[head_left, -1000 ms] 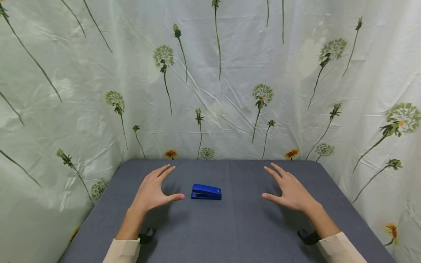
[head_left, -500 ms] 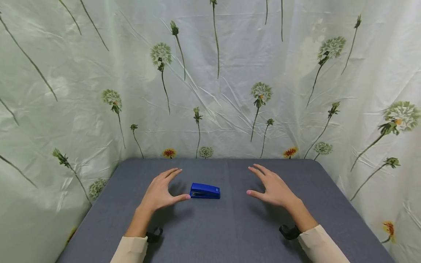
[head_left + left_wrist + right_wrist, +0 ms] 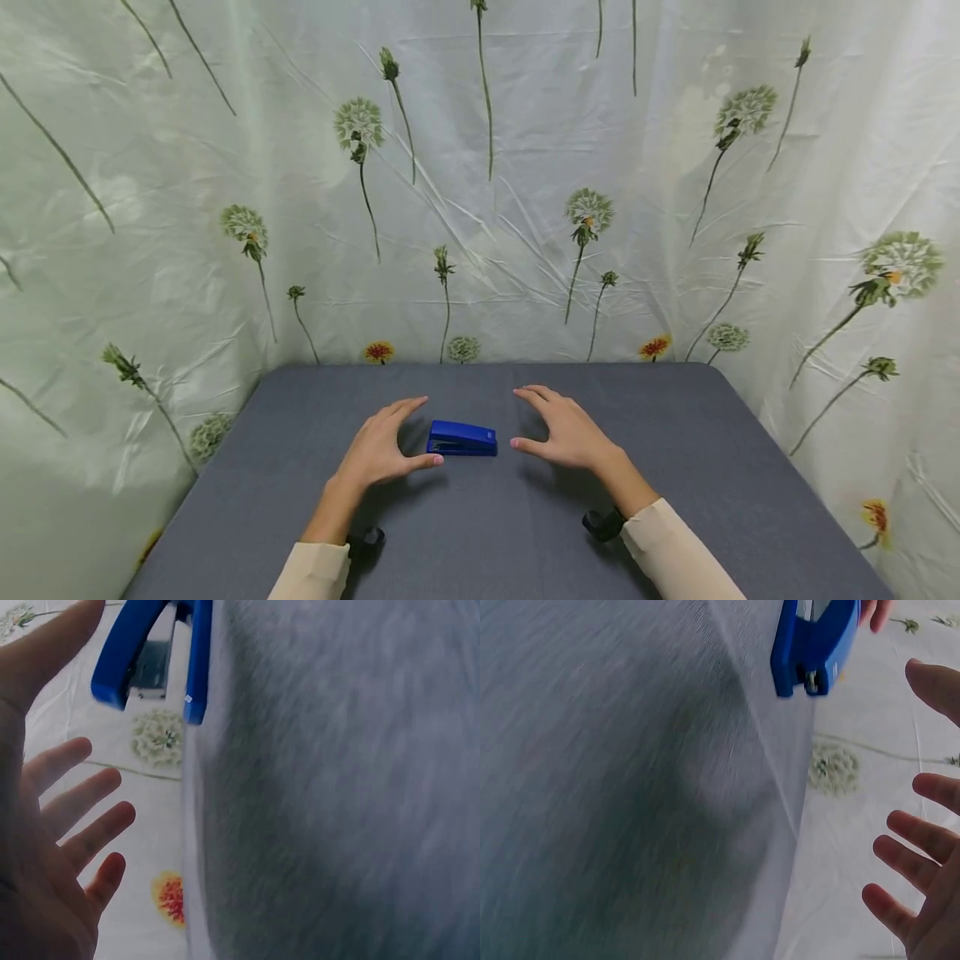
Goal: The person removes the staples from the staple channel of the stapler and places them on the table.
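A blue stapler (image 3: 462,438) lies on the grey table, its long side roughly parallel to the far edge. Its open mouth faces left, and the metal magazine (image 3: 152,669) shows there in the left wrist view. My left hand (image 3: 381,446) hovers at the stapler's left end, fingers spread and thumb tip overlapping the near left corner in the head view. My right hand (image 3: 566,433) is held off the right end, thumb and fingers apart, a small gap from the stapler. In the right wrist view the stapler's hinge end (image 3: 810,671) points toward this hand. Neither hand holds anything.
The grey cloth-covered table (image 3: 495,533) has rounded far corners. Behind it and along both sides hangs a pale curtain (image 3: 525,150) printed with dandelions and orange flowers. A black strap (image 3: 602,525) sits at the right wrist and another black strap (image 3: 366,542) at the left.
Both hands have moved inward toward the stapler, the right one by much more. The stapler stays in place on the table; the whole view has shifted slightly.
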Tool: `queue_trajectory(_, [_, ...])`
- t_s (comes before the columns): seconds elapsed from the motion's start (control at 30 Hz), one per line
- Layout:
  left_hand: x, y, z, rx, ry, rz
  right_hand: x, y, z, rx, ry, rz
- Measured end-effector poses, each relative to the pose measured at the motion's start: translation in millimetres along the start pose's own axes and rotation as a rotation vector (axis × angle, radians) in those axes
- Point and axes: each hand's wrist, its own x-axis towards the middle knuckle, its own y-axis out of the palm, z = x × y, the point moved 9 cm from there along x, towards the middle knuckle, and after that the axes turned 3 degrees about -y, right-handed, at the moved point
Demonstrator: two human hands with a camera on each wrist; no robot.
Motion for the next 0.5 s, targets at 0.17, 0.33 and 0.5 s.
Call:
queue_trajectory(0.17, [3.7,10.2,-0.8,-0.043,-0.016,0.038,19,10,16,0.035,-0.022,0.006])
queue_trajectory(0.33, [8.4,17.1,-0.3,-0.062,-0.033,0.048,31,22,29,0.049,-0.035,0.037])
queue_trajectory(0.5, [10.3,23.0,-2.4,-0.108,-0.028,0.069,38,33,42,0.075,-0.067,0.057])
